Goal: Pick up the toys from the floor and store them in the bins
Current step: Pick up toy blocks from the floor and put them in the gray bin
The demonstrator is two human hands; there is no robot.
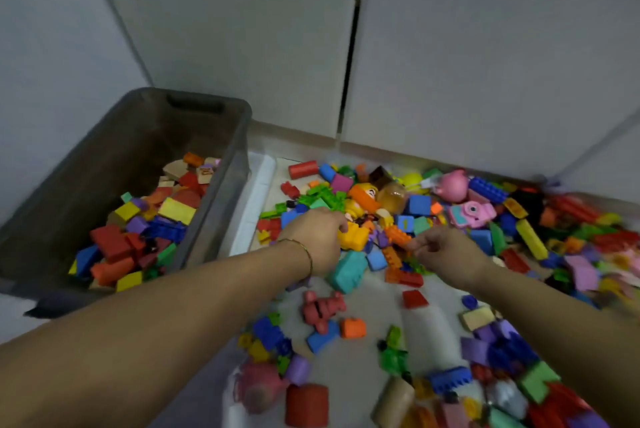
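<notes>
Several coloured blocks and toys lie scattered on the pale floor mat [367, 296]. My left hand [318, 237] reaches into the pile and grips a yellow block [355, 237]. My right hand [446, 251] hovers beside it with fingers curled, pinching an orange studded brick [398, 236]. A grey plastic bin [221, 178] stands at the left, partly filled with several blocks in red, yellow, blue and purple. A teal block [348, 270] lies just below my left hand.
White cabinet doors [485, 46] stand behind the pile. A pink pig toy [452, 186] and a pink toy camera [472, 214] lie at the back right. A red cylinder [306, 405] and a dark red figure [322, 309] lie nearer to me.
</notes>
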